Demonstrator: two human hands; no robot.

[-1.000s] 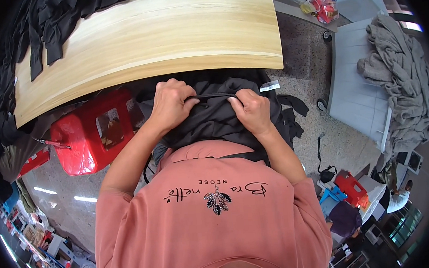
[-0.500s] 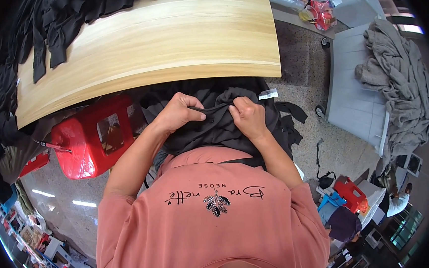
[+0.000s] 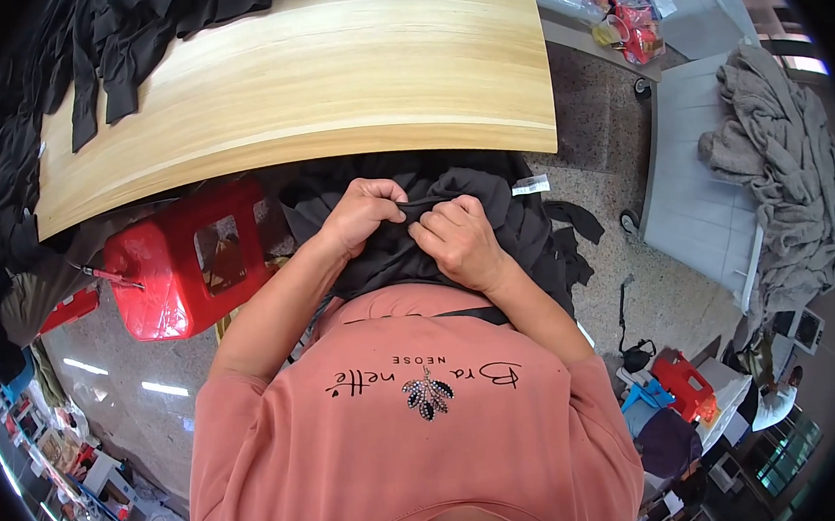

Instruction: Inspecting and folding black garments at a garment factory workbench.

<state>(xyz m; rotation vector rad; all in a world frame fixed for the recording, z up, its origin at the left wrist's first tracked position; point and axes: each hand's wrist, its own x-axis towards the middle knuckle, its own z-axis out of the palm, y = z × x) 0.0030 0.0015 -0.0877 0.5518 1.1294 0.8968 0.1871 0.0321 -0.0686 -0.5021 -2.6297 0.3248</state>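
A black garment lies bunched across my lap, partly under the edge of the wooden table. My left hand pinches an edge of it between thumb and fingers. Close beside it, my right hand grips the same edge, its fingers curled over the cloth. The garment's far folds are hidden below the tabletop. A white label shows on the dark cloth to the right of my right hand.
The pale wooden table stands ahead, with more black garments heaped at its far left. A red plastic stool is at my left. On the right is a grey-white wheeled cart with grey cloth over it.
My right hand has moved left along the cloth edge, closer to my left hand, and turned. My left hand has shifted slightly right. Both keep hold of the garment.
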